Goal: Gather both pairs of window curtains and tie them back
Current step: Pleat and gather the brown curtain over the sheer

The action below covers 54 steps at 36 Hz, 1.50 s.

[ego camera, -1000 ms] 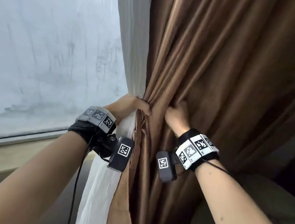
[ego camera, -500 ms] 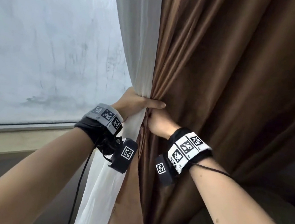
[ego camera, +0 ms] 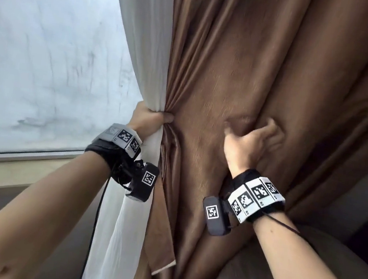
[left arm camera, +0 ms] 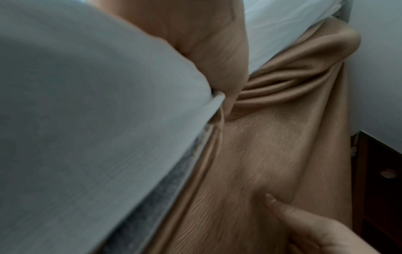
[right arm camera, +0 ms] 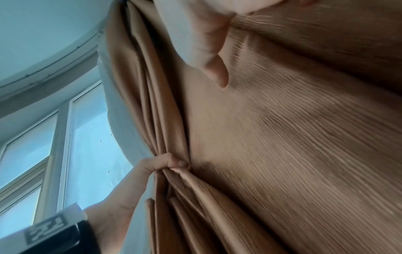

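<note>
A white sheer curtain (ego camera: 142,54) hangs beside a brown curtain (ego camera: 234,53) at the right side of the window. My left hand (ego camera: 151,118) grips both where they meet, bunching the sheer and the brown edge into tight pleats. In the right wrist view the left hand (right arm camera: 161,163) shows its fingers curled round the bundle. My right hand (ego camera: 247,139) is out to the right, fingers curled into a fold of the brown curtain, thumb spread. The left wrist view shows the sheer (left arm camera: 87,103), the brown cloth (left arm camera: 272,137) and the right hand (left arm camera: 304,228) against it.
A frosted window pane (ego camera: 50,55) fills the left, with a sill (ego camera: 14,172) below it. A grey cushioned seat (ego camera: 255,273) lies low on the right. Dark wooden furniture (left arm camera: 380,171) stands by the wall behind the curtain. A curtain track (right arm camera: 43,72) runs overhead.
My right hand has left the gathered bundle and moved out to the right across the brown curtain, catching a new fold. The left hand keeps its grip and has risen slightly.
</note>
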Motion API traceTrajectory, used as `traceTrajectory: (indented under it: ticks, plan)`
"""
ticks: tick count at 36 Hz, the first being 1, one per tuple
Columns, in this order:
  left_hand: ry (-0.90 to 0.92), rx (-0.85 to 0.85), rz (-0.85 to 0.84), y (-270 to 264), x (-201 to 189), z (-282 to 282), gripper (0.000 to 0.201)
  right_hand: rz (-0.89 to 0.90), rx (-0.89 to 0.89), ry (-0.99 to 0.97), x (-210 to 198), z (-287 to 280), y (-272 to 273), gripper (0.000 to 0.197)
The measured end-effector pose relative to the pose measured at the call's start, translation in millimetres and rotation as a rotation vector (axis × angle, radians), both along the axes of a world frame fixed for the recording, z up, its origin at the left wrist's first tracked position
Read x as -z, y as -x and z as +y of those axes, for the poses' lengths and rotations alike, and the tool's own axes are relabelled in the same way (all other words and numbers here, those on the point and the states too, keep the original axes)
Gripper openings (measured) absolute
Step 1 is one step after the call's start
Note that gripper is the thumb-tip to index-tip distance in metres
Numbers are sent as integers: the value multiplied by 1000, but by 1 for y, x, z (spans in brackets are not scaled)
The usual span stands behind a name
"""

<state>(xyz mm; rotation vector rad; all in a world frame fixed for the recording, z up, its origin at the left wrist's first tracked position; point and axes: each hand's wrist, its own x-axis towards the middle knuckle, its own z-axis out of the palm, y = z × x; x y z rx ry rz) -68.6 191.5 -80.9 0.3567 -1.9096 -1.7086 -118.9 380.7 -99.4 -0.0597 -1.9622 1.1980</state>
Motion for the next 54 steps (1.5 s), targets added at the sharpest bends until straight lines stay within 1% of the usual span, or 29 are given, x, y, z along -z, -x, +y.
traceTrajectory:
  ticks: [2, 3, 6, 8, 11, 13, 16, 19, 21, 25, 26, 27, 29, 31, 33, 35, 36, 38, 40, 42, 43, 45, 46, 47, 48, 49, 51, 53, 54]
  plan:
    - [-10, 15, 6, 0, 1, 0, 20, -99, -124, 31, 3, 0, 2, 103]
    - [-11, 34, 9, -1, 1, 0, 20, -149, -206, 41, 5, 0, 5, 102]
    - [-17, 110, 10, -7, 0, 1, 23, -300, -352, -19, 7, -6, 3, 82]
    - [-16, 154, 1, -12, -1, 3, 24, -336, -417, -80, 8, -15, -1, 70]
    - [0, 206, 11, -20, -2, 5, 28, -339, -472, -180, 9, -36, -7, 52]
    - [15, 235, 20, -25, -3, 7, 33, -304, -510, -214, 9, -55, -13, 52]
    - [22, 288, 25, -29, -3, 6, 40, -266, -536, -199, 6, -74, -19, 53]
    - [16, 357, 8, -35, -3, 2, 42, -263, -548, -178, 4, -79, -18, 36]
    - [18, 398, -25, -40, -4, 0, 35, -308, -575, -128, 2, -76, -18, 33]
    - [-43, 499, -115, -46, -8, -2, 21, -357, -624, -54, 2, -77, -16, 41]
    - [-40, 507, -117, -46, -8, -1, 21, -367, -638, -66, 2, -78, -16, 45]
    - [-30, 513, -107, -45, -8, 0, 21, -372, -656, -86, 2, -78, -17, 42]
    - [-4, 508, -87, -44, -8, 1, 23, -353, -720, -111, -4, -76, -28, 28]
    - [-9, 494, -96, -41, -7, 1, 23, -349, -811, -153, -9, -70, -39, 25]
    - [1, 464, -91, -36, -4, 1, 29, -385, -918, -198, -15, -60, -51, 27]
    - [48, 420, -67, -33, -2, 4, 33, -445, -984, -307, -21, -50, -64, 15]
    - [78, 401, -51, -32, -2, 5, 27, -476, -995, -349, -25, -46, -69, 11]
    - [134, 398, -34, -33, 1, 7, 18, -520, -997, -354, -27, -39, -73, 20]
    - [135, 433, -11, -34, 2, 6, 26, -574, -1022, -295, -23, -41, -73, 28]
    - [140, 461, -10, -36, 3, 6, 34, -625, -1142, -166, -14, -47, -68, 46]
    - [197, 473, -26, -38, 4, 5, 39, -646, -1218, -91, -12, -48, -69, 54]
    - [350, 497, -104, -41, -1, 2, 67, -648, -1291, -13, -12, -50, -73, 63]
    - [429, 487, -160, -42, -1, 1, 85, -613, -1278, -8, -11, -51, -70, 72]
    - [499, 469, -217, -42, -2, 0, 93, -550, -1250, -34, -10, -56, -66, 81]
    - [554, 447, -247, -41, -3, -2, 85, -497, -1257, -93, -11, -60, -66, 83]
    - [557, 415, -282, -40, -5, -1, 76, -491, -1262, -139, -9, -67, -65, 80]
    - [481, 353, -311, -40, -9, 4, 72, -469, -1229, -173, 3, -79, -51, 63]
    - [477, 346, -335, -36, -10, 5, 71, -395, -1115, -137, 8, -85, -45, 32]
    - [488, 353, -351, -34, -12, 6, 70, -321, -1039, -130, 11, -86, -44, 22]
